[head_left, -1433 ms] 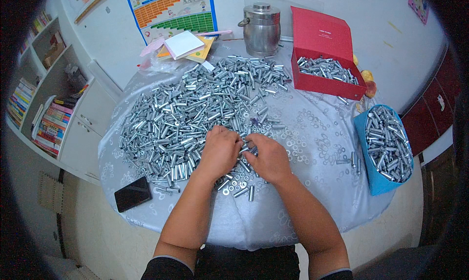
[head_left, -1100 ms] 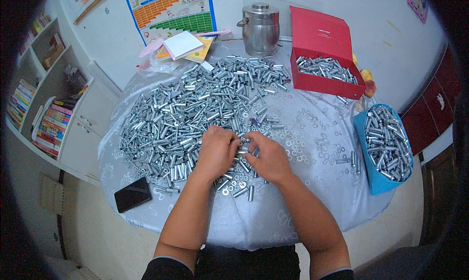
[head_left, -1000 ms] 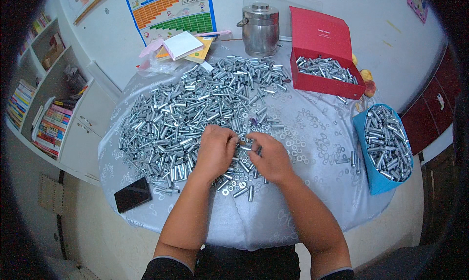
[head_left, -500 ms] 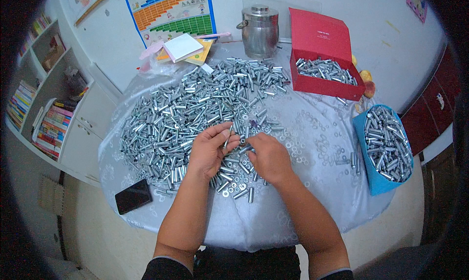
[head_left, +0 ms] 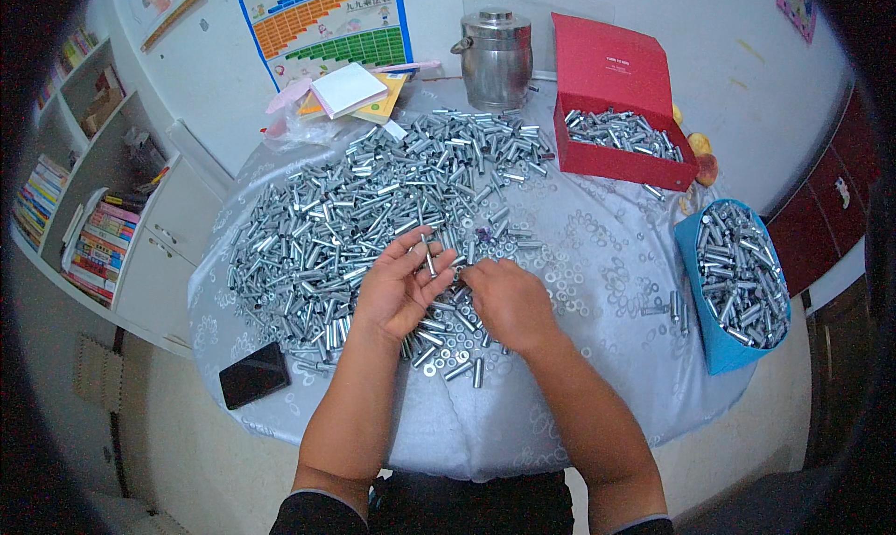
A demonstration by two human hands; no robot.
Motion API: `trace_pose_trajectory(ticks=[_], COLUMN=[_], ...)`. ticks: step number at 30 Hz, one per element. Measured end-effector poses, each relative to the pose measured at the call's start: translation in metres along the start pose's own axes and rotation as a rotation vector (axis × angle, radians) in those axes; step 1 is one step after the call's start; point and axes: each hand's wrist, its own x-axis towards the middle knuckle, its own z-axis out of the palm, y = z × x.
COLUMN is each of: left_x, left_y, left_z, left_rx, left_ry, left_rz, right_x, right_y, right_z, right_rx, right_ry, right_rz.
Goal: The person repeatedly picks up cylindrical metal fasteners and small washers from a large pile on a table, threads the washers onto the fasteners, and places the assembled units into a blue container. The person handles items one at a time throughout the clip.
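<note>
My left hand (head_left: pixel 397 297) is palm up above the front of a large pile of metal sleeves and bolts (head_left: pixel 327 222). A slim metal bolt (head_left: pixel 429 258) lies across its curled fingers. Close beside it, my right hand (head_left: pixel 509 304) is back up with fingers bent together by the left fingertips. Whatever the right fingers pinch is hidden. Small flat washers (head_left: pixel 448 359) lie loose in front of the hands, and two short metal sleeves (head_left: pixel 478 373) rest near them.
A blue bin (head_left: pixel 700 292) full of metal bolts stands at the right. Behind it sits an open red box (head_left: pixel 625 166), partly filled. A steel pot (head_left: pixel 497 64) and stacked notebooks (head_left: pixel 350 89) are at the back. A black phone (head_left: pixel 255 376) lies front left.
My left fingers have opened slightly, and the bolt now lies across them instead of being pinched at the thumb. My right hand has shifted slightly left, closer to the left fingertips.
</note>
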Motion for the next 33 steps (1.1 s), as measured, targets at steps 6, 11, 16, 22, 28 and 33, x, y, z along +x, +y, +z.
trace_pose_trajectory(ticks=[6,11,16,22,28,33], left_x=[0.000,0.004,0.000,-0.010,-0.011,-0.012], left_y=[-0.001,0.000,0.000,-0.005,-0.023,-0.031], left_z=[0.002,-0.002,0.001,0.017,0.017,0.019], left_rx=[0.057,0.051,0.097,0.417,0.615,0.709], left_ry=[0.069,0.101,0.099,0.078,-0.138,-0.169], left_rz=[0.089,0.126,0.119,0.117,0.078,0.081], right_x=[0.000,0.003,0.004,-0.002,0.000,-0.002], right_y=[0.002,-0.002,-0.004,0.009,0.014,0.015], right_z=[0.002,-0.004,-0.003,0.005,-0.016,-0.016], right_rx=[0.045,0.070,-0.010,0.445,1.272,1.300], right_ry=[0.008,-0.029,-0.115,0.200,0.304,0.337], right_rz=[0.036,-0.039,-0.043,0.169,0.547,0.625])
